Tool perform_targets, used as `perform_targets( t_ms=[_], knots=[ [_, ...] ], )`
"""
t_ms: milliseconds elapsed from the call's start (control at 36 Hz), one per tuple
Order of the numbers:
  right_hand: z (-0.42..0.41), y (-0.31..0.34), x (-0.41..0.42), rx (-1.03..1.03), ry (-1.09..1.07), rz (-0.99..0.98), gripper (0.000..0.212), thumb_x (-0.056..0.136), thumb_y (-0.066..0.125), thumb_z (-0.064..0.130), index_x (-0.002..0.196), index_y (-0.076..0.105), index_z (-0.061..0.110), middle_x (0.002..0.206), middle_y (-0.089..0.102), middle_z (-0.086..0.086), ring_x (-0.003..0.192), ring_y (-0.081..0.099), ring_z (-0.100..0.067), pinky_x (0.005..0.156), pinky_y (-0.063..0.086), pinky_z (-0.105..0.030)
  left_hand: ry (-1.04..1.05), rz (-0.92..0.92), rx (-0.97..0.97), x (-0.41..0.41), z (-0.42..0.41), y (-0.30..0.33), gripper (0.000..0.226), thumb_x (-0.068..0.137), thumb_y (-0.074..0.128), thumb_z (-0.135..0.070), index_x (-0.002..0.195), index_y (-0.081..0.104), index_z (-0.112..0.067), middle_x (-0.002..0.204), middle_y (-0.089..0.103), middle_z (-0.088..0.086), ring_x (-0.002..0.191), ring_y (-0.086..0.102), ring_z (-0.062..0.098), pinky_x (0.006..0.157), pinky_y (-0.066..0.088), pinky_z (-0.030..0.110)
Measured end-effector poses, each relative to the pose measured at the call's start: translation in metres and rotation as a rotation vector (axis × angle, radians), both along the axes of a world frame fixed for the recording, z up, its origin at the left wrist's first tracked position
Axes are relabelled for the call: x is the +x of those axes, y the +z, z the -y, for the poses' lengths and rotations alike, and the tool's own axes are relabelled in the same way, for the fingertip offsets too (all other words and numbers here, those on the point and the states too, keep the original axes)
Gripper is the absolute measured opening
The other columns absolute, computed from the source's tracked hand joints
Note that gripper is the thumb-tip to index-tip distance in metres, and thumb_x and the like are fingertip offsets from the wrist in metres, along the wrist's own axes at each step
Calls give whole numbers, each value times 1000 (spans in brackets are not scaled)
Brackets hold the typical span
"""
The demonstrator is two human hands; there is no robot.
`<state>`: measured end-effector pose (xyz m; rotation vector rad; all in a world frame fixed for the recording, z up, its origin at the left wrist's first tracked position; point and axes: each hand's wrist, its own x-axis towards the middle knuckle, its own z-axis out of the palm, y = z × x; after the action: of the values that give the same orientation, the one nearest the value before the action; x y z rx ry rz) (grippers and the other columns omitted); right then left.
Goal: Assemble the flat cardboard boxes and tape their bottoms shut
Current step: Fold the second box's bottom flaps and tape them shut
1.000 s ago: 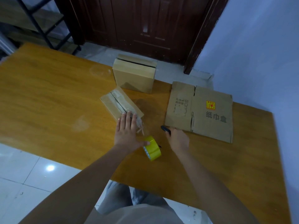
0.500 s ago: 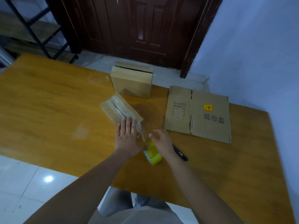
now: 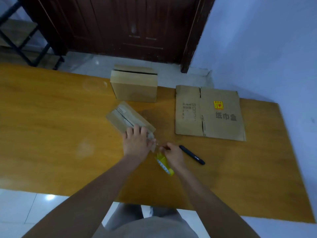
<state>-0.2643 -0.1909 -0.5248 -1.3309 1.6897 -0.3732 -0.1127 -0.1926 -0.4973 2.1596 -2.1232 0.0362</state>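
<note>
A small cardboard box lies bottom-up on the wooden table, with clear tape along its seam. My left hand presses flat on its near end. A yellow tape roll lies just in front of the box. My right hand is over the roll and pinches the clear tape between roll and box. An assembled box stands behind at the table's far edge. A flat printed cardboard box lies to the right.
A black pen-shaped cutter lies on the table right of my right hand. A dark wooden door and a white wall stand behind the table. A black metal shelf is at the far left.
My right hand put down the black cutter and moved left onto the tape roll, then took hold of the tape. My left hand stayed pressed on the box.
</note>
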Motion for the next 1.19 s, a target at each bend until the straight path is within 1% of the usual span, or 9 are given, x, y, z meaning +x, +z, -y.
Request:
perform_targets(
  t_ms=[222, 528, 667, 750, 806, 861, 917, 1000, 1194],
  knots=[
    [-10, -3, 1, -110, -34, 53, 12, 89, 62, 16, 77, 63, 18, 68, 58, 17, 65, 53, 5, 62, 36, -11, -19, 30, -148, 8, 2, -16, 48, 78, 58, -57, 90, 43, -12, 88, 53, 13, 74, 51, 30, 63, 43, 39],
    [-29, -3, -11, -118, -222, 179, 12, 89, 63, 14, 79, 65, 21, 77, 64, 11, 70, 57, 2, 64, 43, -14, -27, 14, -35, 10, 2, -20, 57, 62, 82, -44, 92, 45, -13, 94, 52, 13, 81, 43, 28, 68, 40, 41],
    [-28, 1, -4, -142, -181, 153, 6, 88, 64, 13, 83, 66, 16, 79, 62, 15, 76, 57, 2, 67, 42, -10, -35, -35, 50, 8, 2, -14, 63, 54, 86, -34, 94, 44, -12, 103, 50, 16, 93, 40, 31, 76, 42, 45],
    [-27, 3, 1, -160, -196, 121, 5, 87, 65, 12, 86, 69, 12, 78, 61, 16, 74, 57, 5, 65, 40, -4, -84, -78, 160, 11, 0, -6, 63, 53, 87, -26, 101, 49, -12, 124, 49, 20, 116, 40, 38, 89, 43, 53],
    [-26, 6, 2, -148, -237, 113, 7, 87, 64, 9, 89, 71, 7, 76, 61, 15, 73, 56, 5, 63, 40, -2, -149, -75, 232, 17, -4, -2, 63, 73, 75, -34, 125, 46, -14, 149, 28, 19, 138, 23, 38, 107, 27, 52],
    [-25, 10, 2, -140, -276, 111, 8, 88, 63, 7, 89, 71, 6, 77, 62, 12, 73, 56, 2, 62, 41, -4, -233, -29, 308, 26, -6, -1, 79, 85, 60, -46, 147, 19, -19, 158, -1, 14, 145, -1, 33, 115, 11, 46],
    [-25, 16, 1, -136, -316, 121, 8, 89, 63, 8, 87, 70, 9, 78, 64, 9, 76, 58, -2, 65, 43, -9, -306, 33, 364, 35, -6, 4, 92, 87, 54, -55, 151, -3, -21, 157, -14, 12, 145, -10, 30, 116, 6, 44],
    [-20, 26, 2, -156, -358, 121, 8, 88, 65, 8, 84, 70, 11, 79, 66, 5, 78, 60, -7, 70, 45, -18, -405, 100, 405, 48, 0, 16, 89, 89, 50, -53, 151, -7, -23, 157, -14, 11, 145, -5, 31, 115, 10, 43],
    [-1, 56, 9, -260, -329, 47, 8, 87, 65, 9, 82, 71, 9, 78, 66, 2, 74, 59, -5, 62, 41, -6, -476, 213, 416, 52, 6, 38, 79, 92, 55, -42, 151, 7, -18, 150, 15, 18, 134, 23, 40, 108, 29, 47]
  ],
)
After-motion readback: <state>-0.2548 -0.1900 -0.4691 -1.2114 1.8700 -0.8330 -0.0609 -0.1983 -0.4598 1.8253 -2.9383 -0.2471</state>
